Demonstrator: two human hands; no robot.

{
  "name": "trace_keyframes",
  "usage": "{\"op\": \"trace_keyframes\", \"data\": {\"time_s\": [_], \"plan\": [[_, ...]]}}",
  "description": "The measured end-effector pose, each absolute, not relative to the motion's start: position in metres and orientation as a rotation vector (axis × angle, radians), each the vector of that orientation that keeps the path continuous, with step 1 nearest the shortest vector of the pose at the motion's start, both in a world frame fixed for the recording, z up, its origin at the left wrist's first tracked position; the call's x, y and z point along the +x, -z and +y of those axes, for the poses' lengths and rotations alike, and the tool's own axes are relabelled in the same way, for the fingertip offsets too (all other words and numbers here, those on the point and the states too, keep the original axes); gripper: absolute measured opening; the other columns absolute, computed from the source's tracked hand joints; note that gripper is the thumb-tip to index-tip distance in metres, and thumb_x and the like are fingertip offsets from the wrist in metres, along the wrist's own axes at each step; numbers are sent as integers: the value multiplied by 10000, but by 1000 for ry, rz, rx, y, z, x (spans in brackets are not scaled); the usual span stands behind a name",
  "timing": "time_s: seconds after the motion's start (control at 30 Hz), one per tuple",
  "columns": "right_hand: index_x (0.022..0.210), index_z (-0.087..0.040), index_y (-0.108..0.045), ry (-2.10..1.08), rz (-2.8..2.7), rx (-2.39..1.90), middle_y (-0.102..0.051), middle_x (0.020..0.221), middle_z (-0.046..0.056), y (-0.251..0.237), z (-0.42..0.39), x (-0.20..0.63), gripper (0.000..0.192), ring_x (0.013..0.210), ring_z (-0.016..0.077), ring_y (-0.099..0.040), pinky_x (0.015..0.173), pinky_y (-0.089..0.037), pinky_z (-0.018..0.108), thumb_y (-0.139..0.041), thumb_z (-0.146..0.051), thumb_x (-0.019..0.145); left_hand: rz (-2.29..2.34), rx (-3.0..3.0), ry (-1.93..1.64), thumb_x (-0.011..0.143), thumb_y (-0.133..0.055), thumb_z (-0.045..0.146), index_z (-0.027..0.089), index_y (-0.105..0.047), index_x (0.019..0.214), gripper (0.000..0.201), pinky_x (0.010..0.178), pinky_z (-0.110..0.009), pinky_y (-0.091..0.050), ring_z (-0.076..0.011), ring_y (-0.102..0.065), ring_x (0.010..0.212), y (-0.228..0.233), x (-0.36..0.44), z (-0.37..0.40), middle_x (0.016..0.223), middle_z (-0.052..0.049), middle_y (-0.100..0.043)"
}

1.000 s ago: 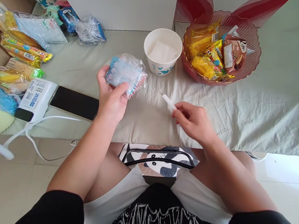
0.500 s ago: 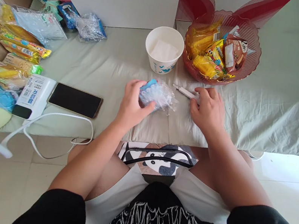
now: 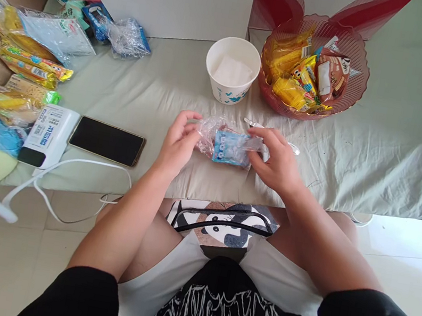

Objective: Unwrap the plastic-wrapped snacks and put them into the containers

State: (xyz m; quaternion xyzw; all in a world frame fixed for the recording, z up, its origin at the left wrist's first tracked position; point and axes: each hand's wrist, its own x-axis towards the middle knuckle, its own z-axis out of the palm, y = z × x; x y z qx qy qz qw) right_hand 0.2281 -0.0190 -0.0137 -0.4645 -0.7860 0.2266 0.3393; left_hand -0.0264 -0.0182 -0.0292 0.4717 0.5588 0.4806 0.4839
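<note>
both hands pinch the one clear plastic packet (image 3: pixel 229 145): the left hand (image 3: pixel 176 144) holds its crinkled left end between thumb and fingertips, and the right hand (image 3: pixel 277 161) closes over its right end. the packet sits just above the pale green sheet (image 3: pixel 378 148), in front of the person's knees.

it looks light and soft. the film is thin, wrinkled and likely slippery, and the blue-printed contents inside seem small and loose (what they are i cannot read). a pinch on the slack film at the ends seems the safest hold, since squeezing the middle could crush what is inside.

a thin white tool (image 3: pixel 256 126) lies on the sheet just behind the right hand; the hand covers its middle, so its shape is unclear.

farther back stand a white paper cup (image 3: pixel 231 70) with something white folded in it and a pink basket (image 3: pixel 352 87) heaped with yellow and brown snack packs. to the left lie a dark phone (image 3: pixel 106 140), a white power bank (image 3: pixel 49 135) with its cable, and a pile of snack bags (image 3: pixel 29 57), some cut off by the frame edge.
</note>
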Motion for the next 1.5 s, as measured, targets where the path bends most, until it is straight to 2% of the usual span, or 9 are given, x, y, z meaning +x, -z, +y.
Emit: {"op": "trace_keyframes", "data": {"time_s": [0.2, 0.47, 0.73, 0.87, 1.1, 1.2, 1.3, 1.4, 1.5], "plan": [[907, -247, -714, -529, -1927, -1244, -732, 1130, 94, 4, -18, 233, 156, 1068, 264, -708, 991, -564, 478, -562, -212, 911, 1360, 1373, -1402, 865, -697, 662, 296, -635, 1133, 457, 913, -386, -585, -268, -649, 1230, 26, -38, -14, 1234, -74, -676], [826, -250, -584, -457, -1555, -1347, -731, 972, 59, 10, -2, 259, 152, 1002, 249, -711, 943, -560, 462, -491, -130, 810, 1660, 1297, -1456, 859, -645, 262, 232, -582, 847, 70, 787, -303, -555, -159, -656, 795, 16, -43, -11, 790, 1, -633], [1324, -268, -583, -306, -2013, -1131, -697, 1308, 124, 7, -10, 251, 460, 1341, 346, -603, 1120, -484, 574, -652, -357, 878, 1638, 1733, -1117, 739, -728, 169, 269, -640, 1159, 441, 880, -343, -572, -251, -654, 1193, 12, -47, -17, 1327, -72, -624], [1049, -277, -705, -163, -2143, -1132, -698, 968, 67, 7, -15, 248, 166, 1088, 303, -682, 1043, -496, 559, -602, -261, 920, 1762, 1715, -978, 831, -673, 227, 212, -688, 953, 123, 808, -306, -553, -200, -671, 973, 7, -43, -16, 1053, -52, -699], [874, -289, -693, -241, -2265, -933, -727, 1040, 62, -15, -24, 257, 174, 1175, 335, -657, 1119, -401, 608, -530, -348, 897, 1631, 1872, -829, 762, -779, 241, 206, -734, 1121, 364, 819, -279, -521, -198, -664, 1014, 5, -43, -17, 1232, -72, -718], [926, -267, -708, -524, -2459, -784, -706, 775, 45, -19, -29, 254, 323, 797, 232, -669, 903, -498, 459, -424, -409, 986, 1639, 1831, -757, 835, -704, 254, 201, -745, 1017, 194, 768, -276, -485, -169, -648, 844, 3, -41, -18, 967, -32, -743], [906, -230, -738, -603, -2639, -1009, -611, 583, 28, -17, -31, 248, 451, 544, 174, -519, 596, -333, 337, -392, -488, 1034, 1693, 1730, -773, 896, -634, 304, 198, -707, 842, 140, 625, -282, -387, -135, -495, 607, 0, -39, -19, 643, 25, -585], [888, -225, -759, -448, -2598, -1498, -662, 627, 46, -15, -33, 241, 452, 539, 171, -522, 566, -228, 322, -425, -498, 1022, 1626, 1564, -871, 912, -626, 361, 207, -651, 771, 210, 599, -284, -364, -133, -450, 586, -1, -36, -19, 607, 30, -522], [1127, -230, -764, -335, -2350, -1734, -781, 909, 80, -14, -33, 233, 407, 675, 212, -640, 582, -329, 323, -464, -475, 1001, 1428, 1318, -954, 917, -645, 445, 213, -641, 794, 262, 703, -286, -477, -161, -603, 745, 1, -32, -20, 777, -15, -662]]}}
